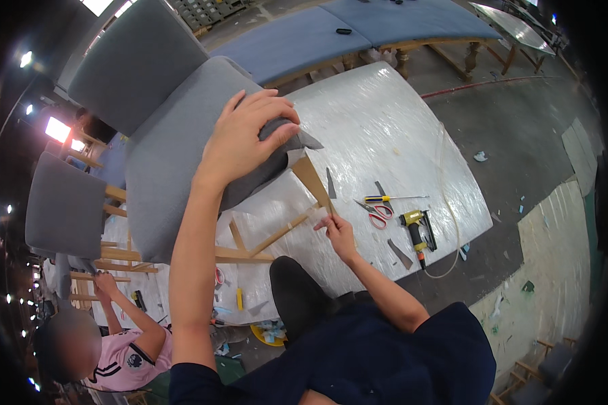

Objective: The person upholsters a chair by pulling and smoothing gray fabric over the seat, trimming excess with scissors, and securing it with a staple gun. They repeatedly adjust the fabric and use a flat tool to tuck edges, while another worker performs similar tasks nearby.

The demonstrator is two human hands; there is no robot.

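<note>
A grey upholstered chair (182, 115) stands tilted on a plastic-wrapped table (378, 101), its wooden legs and rails showing below the seat. My left hand (246, 138) lies over the front corner of the seat, thumb and fingers curved around the grey fabric. Lower down, my right hand (341, 236) closes on the narrow end of a tapered wooden chair leg (312, 179). Beyond that hand lie red-handled scissors (378, 213), a yellow and blue screwdriver (385, 198) and a yellow-green and black staple gun (417, 231).
From the staple gun a clear air hose (457, 229) loops over the table edge. Grey fabric scraps (398, 254) lie about. At the left, a person in a pink shirt (132, 358) handles another grey chair (64, 202). Blue-covered tables (297, 44) stand behind.
</note>
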